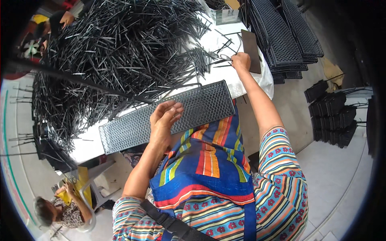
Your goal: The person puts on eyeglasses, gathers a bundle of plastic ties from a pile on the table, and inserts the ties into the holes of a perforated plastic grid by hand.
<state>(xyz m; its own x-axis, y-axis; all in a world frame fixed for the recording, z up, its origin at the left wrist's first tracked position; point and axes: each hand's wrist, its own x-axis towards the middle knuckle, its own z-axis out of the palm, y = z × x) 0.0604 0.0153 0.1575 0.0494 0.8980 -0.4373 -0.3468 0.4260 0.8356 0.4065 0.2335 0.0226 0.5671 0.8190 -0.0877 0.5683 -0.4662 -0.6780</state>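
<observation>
A long black rack [132, 129] with a honeycomb mesh face lies slanted along the table's near edge, over my lap. My left hand [165, 118] is above its middle, palm turned partly up and fingers loosely bent, with nothing visible in it. Farther right, my right hand [242, 61] is closed low over the white tabletop. Its fingertips meet what looks like a pair of scissors [225, 58], with looped handles; the exact grip is partly hidden. Next to that hand lies a flat dark brown board [251, 50]. Several loose black strips [227, 43] lie around the scissors.
A big heap of thin black strips [116, 52] covers most of the white-covered table [86, 146]. Black mesh racks [277, 36] are stacked at the far right; more dark pieces [333, 114] stand on the floor. A seated person [60, 211] is at the lower left.
</observation>
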